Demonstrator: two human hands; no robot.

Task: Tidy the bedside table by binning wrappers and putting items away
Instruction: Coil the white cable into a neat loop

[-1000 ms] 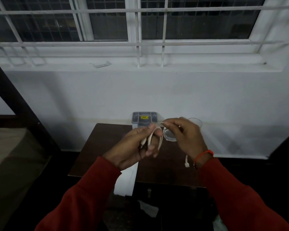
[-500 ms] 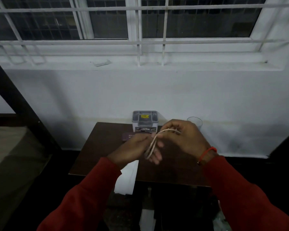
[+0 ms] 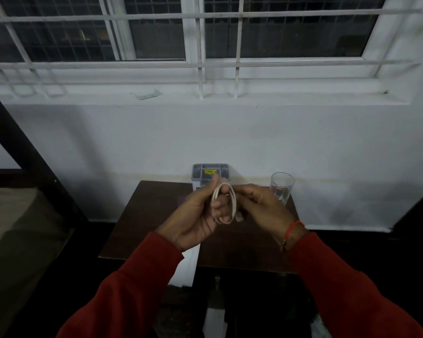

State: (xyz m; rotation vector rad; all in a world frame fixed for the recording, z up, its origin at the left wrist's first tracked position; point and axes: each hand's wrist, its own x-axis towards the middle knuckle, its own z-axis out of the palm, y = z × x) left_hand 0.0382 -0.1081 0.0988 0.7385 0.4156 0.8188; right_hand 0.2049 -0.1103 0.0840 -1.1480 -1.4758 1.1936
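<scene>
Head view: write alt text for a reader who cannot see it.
Two hands in red sleeves hold a white cable coiled into loops over a dark table: the left hand grips the coil and the right hand pinches it from the other side. Behind them, against a white wall, stand a grey box and an empty glass under a barred window.

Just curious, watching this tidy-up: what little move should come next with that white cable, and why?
Probably tuck in the loose end. The cable is already looped around the left hand, and the right hand pinches it beside the coil, so it looks nearly ready to put away.
</scene>
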